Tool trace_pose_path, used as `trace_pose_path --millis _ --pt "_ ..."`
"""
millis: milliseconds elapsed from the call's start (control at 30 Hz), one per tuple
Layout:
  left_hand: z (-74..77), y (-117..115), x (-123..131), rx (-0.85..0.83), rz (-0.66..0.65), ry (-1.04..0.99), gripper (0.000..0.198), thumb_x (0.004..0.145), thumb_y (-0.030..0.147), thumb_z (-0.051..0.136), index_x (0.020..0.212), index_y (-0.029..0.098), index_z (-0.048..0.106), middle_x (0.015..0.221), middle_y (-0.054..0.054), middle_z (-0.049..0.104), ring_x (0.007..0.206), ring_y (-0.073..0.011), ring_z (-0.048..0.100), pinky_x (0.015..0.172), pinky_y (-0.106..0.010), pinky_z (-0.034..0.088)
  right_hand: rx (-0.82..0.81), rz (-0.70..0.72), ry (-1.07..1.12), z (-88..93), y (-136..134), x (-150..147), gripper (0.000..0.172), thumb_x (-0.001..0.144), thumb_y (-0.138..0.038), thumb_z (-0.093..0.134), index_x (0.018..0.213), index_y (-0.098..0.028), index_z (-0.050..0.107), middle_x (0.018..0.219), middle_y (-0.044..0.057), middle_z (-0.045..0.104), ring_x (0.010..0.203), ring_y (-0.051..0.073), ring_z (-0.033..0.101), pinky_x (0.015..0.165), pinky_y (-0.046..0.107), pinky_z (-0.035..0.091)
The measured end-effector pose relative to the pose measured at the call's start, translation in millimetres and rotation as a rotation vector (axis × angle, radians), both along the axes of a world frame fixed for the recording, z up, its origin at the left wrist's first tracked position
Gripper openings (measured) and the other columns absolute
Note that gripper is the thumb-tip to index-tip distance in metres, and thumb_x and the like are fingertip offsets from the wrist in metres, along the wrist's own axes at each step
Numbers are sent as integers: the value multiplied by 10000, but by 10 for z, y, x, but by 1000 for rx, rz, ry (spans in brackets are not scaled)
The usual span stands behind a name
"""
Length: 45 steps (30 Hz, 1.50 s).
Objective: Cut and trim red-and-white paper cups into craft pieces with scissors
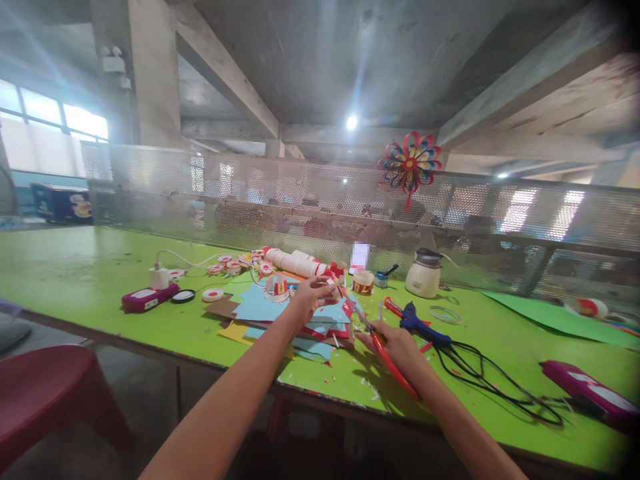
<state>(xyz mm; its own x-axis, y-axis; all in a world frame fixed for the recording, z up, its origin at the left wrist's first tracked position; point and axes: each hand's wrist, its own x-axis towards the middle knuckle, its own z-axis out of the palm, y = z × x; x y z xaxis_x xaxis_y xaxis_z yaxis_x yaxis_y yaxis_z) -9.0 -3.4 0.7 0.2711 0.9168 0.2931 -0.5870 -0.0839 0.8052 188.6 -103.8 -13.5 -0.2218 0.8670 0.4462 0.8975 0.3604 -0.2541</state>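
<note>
My right hand point(395, 343) is closed around a pair of scissors point(387, 367) with long red handles. The blades point up and left, toward my left hand point(316, 297). Between the fingers of that left hand is a small white and red paper piece point(331, 283), with the scissor tips close to it; whether they touch it I cannot tell. Beneath the left hand lies a stack of light blue paper point(265, 305), with red, yellow and brown sheets at its edges. A blue glue gun point(417, 323) rests just right of the scissors.
White rolls point(295, 262) lie behind the papers, near a small tub point(363, 283) and a beige jug point(423, 273). Purple power strips point(147, 297) sit left and right, with black cable point(493, 380) trailing at right. A mesh screen point(300, 200) lines the back. Paper scraps litter the green table point(310, 387).
</note>
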Motion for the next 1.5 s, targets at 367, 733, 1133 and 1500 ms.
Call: trace_pose_path --millis 367,733,1133,1500 --pt "-9 49 -18 -36 11 -33 321 603 150 780 848 103 578 767 -86 679 680 -200 663 751 -411 516 14 23 31 37 -50 -44 349 864 -425 439 963 -177 663 910 110 738 827 283 677 694 341 471" --pt "-28 21 20 -15 6 -20 289 618 118 765 833 98 574 747 -74 677 679 -197 663 745 -415 520 7 0 26 8 -15 -16 365 864 -424 426 953 -172 675 901 125 743 822 301 681 684 358 465" --pt "-25 38 26 -36 -18 -27 285 614 117 769 820 98 572 727 -73 669 666 -198 662 768 -439 511 4 11 16 3 -1 -7 405 884 -473 422 926 -156 671 804 88 738 725 241 682 635 331 470" --pt "-26 29 21 -36 2 -17 333 594 104 773 857 109 569 761 -69 674 677 -191 661 772 -421 506 -24 17 -4 -7 17 17 324 897 -440 499 926 -150 640 818 17 689 726 145 652 700 335 516"
